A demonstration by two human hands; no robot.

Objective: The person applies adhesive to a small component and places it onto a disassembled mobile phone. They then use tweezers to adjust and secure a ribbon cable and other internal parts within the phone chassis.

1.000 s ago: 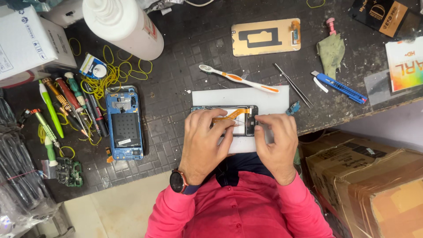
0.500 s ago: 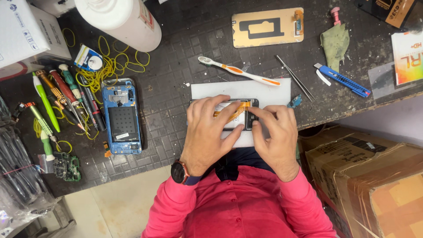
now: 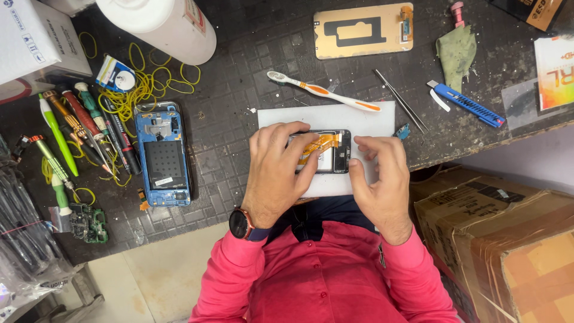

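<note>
An opened phone (image 3: 327, 151) with an orange flex cable lies on a white sheet (image 3: 359, 119) on the dark work mat. My left hand (image 3: 276, 173) lies over the phone's left half, fingers curled down on it and the thumb pressing near the cable. My right hand (image 3: 379, 179) holds the phone's right end, with the fingertips on its edge and the thumb below. The phone's left part is hidden under my fingers.
A blue phone frame (image 3: 162, 154) lies left of the sheet, beside several screwdrivers (image 3: 78, 128) and yellow rubber bands (image 3: 137, 90). Behind are a toothbrush (image 3: 323, 91), tweezers (image 3: 399, 100), a blue utility knife (image 3: 466, 104), a gold back panel (image 3: 363, 30) and a white bottle (image 3: 161, 24). Cardboard boxes (image 3: 508, 239) stand below right.
Both hands have shifted on the phone: my left hand now covers more of its left half, and my right hand has moved from below the phone up to its right end.
</note>
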